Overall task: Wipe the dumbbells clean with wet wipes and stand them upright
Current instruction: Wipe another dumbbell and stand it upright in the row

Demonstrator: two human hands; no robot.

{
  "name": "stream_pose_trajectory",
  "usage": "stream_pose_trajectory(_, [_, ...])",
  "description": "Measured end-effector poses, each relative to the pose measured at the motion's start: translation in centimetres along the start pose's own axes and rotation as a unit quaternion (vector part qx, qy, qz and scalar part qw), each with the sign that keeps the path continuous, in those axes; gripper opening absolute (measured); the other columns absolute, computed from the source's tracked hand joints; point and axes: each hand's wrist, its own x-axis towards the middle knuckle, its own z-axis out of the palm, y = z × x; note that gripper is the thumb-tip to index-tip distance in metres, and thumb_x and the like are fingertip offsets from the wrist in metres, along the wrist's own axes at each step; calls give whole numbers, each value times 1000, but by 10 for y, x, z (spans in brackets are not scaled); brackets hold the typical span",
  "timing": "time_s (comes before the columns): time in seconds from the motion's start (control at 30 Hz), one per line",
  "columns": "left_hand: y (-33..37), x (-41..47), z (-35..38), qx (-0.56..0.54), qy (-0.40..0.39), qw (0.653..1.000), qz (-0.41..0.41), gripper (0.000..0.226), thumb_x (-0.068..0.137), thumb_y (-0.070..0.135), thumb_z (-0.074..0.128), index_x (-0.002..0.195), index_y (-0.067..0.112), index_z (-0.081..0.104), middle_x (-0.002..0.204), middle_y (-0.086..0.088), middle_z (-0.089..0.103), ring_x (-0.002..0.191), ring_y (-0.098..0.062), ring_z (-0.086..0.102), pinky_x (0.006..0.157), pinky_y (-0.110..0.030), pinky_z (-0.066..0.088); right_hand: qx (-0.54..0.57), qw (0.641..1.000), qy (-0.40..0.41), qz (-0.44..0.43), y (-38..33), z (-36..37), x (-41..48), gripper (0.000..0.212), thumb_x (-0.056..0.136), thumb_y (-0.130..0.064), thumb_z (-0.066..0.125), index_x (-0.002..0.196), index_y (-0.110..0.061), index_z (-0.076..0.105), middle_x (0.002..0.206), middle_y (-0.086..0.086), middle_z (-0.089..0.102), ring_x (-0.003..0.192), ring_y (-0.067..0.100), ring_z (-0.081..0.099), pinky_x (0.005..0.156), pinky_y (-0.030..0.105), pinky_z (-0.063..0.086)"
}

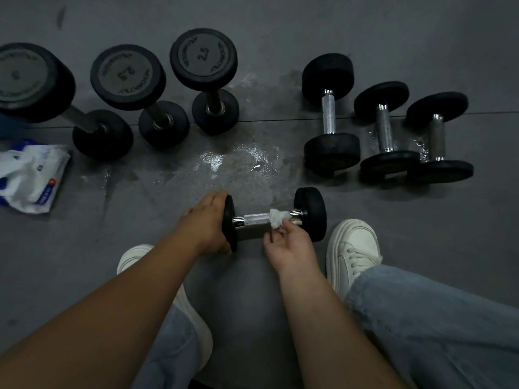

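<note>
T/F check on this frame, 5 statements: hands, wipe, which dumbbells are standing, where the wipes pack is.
1. The left hand grips the left end of the near dumbbell. True.
2. The right hand holds the wipe against that dumbbell's right head. False: the wipe is on the metal handle, short of the head.
3. Three upright dumbbells stand at the upper left. True.
4. The three dumbbells on the right stand upright too. False: they lie on their sides, with their handles level with the floor.
5. The wipes pack lies to the right of the shoes. False: it lies at the left edge, below the upright dumbbells.
</note>
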Motion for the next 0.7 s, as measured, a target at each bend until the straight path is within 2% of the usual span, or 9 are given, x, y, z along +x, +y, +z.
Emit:
stream_pose_trajectory(0.13, [0, -3, 2, -8, 4, 1000, -8, 126, 54, 33, 90, 153, 25, 13, 155, 2, 23, 135, -27, 41, 108, -41, 39, 1, 1000, 5, -21, -7, 5, 10, 33, 99, -9, 45, 131, -8, 53, 135, 6, 56, 130, 18, 49, 111, 29, 31])
stream_pose_trajectory(0.2, [-1, -1, 3, -15, 5, 1000, -13, 126, 53, 33, 91, 153, 26, 14, 156, 3, 22, 134, -29, 42, 106, -41, 40, -12, 998, 19, -54, -2, 4, 3, 28, 99, -10, 48, 126, -7, 54, 134, 8, 56, 129, 19, 49, 111, 31, 31])
stream_pose_trajectory(0.3, [-1, 1, 3, -8, 1, 1000, -13, 127, 54, 33, 90, 153, 25, 12, 157, 3, 20, 136, -28, 40, 107, -39, 38, -9, 996, 41, -79, 10, -3, -11, 31, 97, -9, 53, 128, -7, 53, 123, 7, 60, 124, 20, 53, 109, 32, 35])
stream_pose_trajectory(0.4, [-2, 1, 3, -9, 3, 1000, -11, 125, 52, 34, 91, 152, 25, 15, 155, 2, 24, 135, -27, 42, 106, -40, 40, 26, 998, 32, -54, -3, 3, 0, 14, 98, -2, 48, 104, -8, 59, 98, 4, 66, 109, 18, 59, 99, 29, 44])
stream_pose_trajectory(0.47, [-2, 2, 3, -11, 6, 1000, -14, 124, 52, 34, 91, 151, 25, 17, 153, 2, 26, 134, -27, 43, 106, -40, 41, 50, 996, 40, -54, -6, 4, -2, 19, 98, 2, 43, 90, -10, 56, 89, 4, 66, 96, 18, 59, 95, 30, 46])
stream_pose_trajectory(0.53, [-2, 3, 2, -11, 3, 1000, -12, 123, 52, 34, 91, 151, 25, 18, 152, 2, 28, 133, -27, 44, 106, -40, 41, 65, 994, 53, -63, 0, -10, -8, 18, 98, -1, 42, 91, -10, 56, 94, 6, 63, 88, 17, 61, 93, 32, 47])
stream_pose_trajectory(0.57, [-2, 3, 2, -10, 4, 1000, -11, 123, 52, 35, 91, 150, 25, 18, 151, 2, 29, 132, -27, 44, 106, -40, 41, 71, 994, 53, -61, 3, -17, -10, 17, 99, -4, 41, 93, -11, 56, 90, 6, 65, 80, 16, 63, 87, 29, 49])
stream_pose_trajectory(0.63, [-1, 1, 2, -12, 3, 1000, -11, 122, 51, 35, 91, 150, 24, 19, 150, 1, 30, 131, -27, 45, 105, -41, 41, 82, 995, 53, -31, 1, -24, -2, 23, 100, -9, 35, 91, -12, 55, 73, 6, 69, 62, 16, 66, 70, 26, 46])
stream_pose_trajectory(0.7, [-1, 1, 4, -13, 8, 1000, -6, 122, 50, 34, 92, 149, 23, 21, 148, 1, 32, 130, -28, 46, 105, -42, 42, 68, 996, 49, -18, -6, -14, 10, 33, 101, -10, 25, 84, -12, 54, 75, 6, 64, 66, 18, 61, 66, 27, 39])
